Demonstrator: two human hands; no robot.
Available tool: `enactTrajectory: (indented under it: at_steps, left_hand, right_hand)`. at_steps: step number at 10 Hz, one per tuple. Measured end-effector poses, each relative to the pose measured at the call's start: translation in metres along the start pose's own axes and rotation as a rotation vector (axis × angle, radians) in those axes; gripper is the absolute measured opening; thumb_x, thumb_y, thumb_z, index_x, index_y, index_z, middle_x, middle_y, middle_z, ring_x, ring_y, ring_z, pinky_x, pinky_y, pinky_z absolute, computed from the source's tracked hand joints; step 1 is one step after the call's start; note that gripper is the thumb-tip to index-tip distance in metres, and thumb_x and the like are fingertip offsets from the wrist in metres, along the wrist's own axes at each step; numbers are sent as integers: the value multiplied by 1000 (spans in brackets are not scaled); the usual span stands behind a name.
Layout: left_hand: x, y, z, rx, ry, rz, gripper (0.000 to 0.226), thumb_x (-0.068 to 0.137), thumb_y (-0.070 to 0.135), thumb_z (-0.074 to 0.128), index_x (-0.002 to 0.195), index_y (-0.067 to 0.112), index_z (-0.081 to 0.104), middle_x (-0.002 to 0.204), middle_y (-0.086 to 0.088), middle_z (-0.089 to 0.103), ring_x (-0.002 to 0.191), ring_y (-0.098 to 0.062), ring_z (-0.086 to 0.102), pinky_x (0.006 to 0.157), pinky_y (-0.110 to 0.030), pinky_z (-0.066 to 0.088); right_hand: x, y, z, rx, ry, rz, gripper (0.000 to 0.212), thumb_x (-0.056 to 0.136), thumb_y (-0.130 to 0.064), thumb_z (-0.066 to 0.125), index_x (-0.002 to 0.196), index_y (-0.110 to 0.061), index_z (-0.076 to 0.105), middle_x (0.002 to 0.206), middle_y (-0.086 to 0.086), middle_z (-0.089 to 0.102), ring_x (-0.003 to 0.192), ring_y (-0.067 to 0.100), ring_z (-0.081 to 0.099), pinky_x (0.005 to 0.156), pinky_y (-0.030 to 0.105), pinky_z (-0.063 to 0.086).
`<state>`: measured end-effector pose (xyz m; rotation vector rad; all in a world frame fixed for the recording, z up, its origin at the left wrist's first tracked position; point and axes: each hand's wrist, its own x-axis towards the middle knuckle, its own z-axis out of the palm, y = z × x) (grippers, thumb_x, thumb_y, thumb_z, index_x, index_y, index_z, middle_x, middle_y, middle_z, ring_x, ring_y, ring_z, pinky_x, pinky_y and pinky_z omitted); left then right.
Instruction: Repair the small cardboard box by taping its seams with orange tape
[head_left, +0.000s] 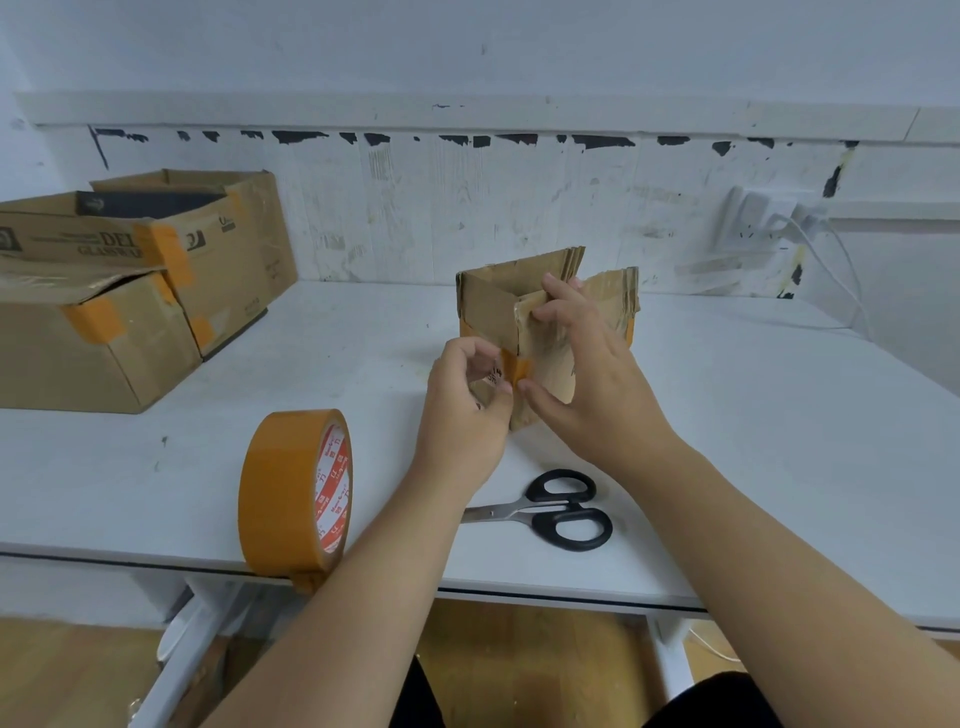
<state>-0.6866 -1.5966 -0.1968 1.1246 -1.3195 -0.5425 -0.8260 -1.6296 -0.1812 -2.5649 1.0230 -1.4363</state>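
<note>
A small open cardboard box (488, 312) stands upright in the middle of the white table (753, 415), flaps up. A short piece of orange tape (515, 368) lies across its near vertical corner seam. My left hand (462, 415) is at the box's left face, its curled fingers and thumb at the tape's left end. My right hand (587, 379) lies against the right face, fingers up on the flap, thumb pressing near the tape. The roll of orange tape (296, 496) stands on edge at the table's front edge.
Black-handled scissors (561, 509) lie on the table just under my forearms. Two larger cardboard boxes (135, 291) with orange tape patches sit at the back left. A wall socket with white cables (769, 228) is at the back right.
</note>
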Motion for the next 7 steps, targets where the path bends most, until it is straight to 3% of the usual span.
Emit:
enactTrajectory:
  at_steps: [1,2,3,5,6,7]
  left_hand:
    - [-1,-1,0,38,-15,3,39,86,0,56,92,38,48,111,-2,55,102,1,53,88,-30,49]
    - [-1,-1,-1,36,-14,3,40,86,0,57,94,38,48,113,-4,54,103,0,53,90,-34,50]
    - [0,0,0,27,-8,-18,40,86,1,57,93,38,47,111,-3,55,104,-3,54,92,-33,49]
    - [0,8,-2,18,53,7,39,86,-3,54,92,34,48,99,5,57,94,-5,56,81,-20,46]
    - [4,13,-4,-17,113,20,31,89,1,53,91,32,49,98,3,58,86,-3,56,73,-16,46]
    - [-1,27,-7,-11,139,118,25,90,4,53,92,29,50,97,-1,59,88,-7,57,69,-17,44]
  right_hand:
    - [0,3,0,-21,-13,-7,59,78,-14,72,126,-20,39,153,6,34,148,21,19,117,42,25]
    - [-1,3,1,-61,-17,-16,59,77,-16,72,127,-15,40,153,7,34,148,22,18,118,40,24]
    - [-1,1,0,-76,-18,-3,58,78,-15,72,128,-11,43,154,7,32,148,23,17,118,41,25]
    - [-4,-5,-9,7,-27,33,51,86,-13,66,132,-15,44,160,4,21,148,13,14,117,38,27]
    - [-1,-13,-14,70,34,29,48,87,-7,62,133,-12,46,158,4,25,147,10,20,114,38,33]
    - [-2,-16,-23,113,96,30,48,88,-3,60,134,-8,46,154,3,34,143,9,29,114,29,31]
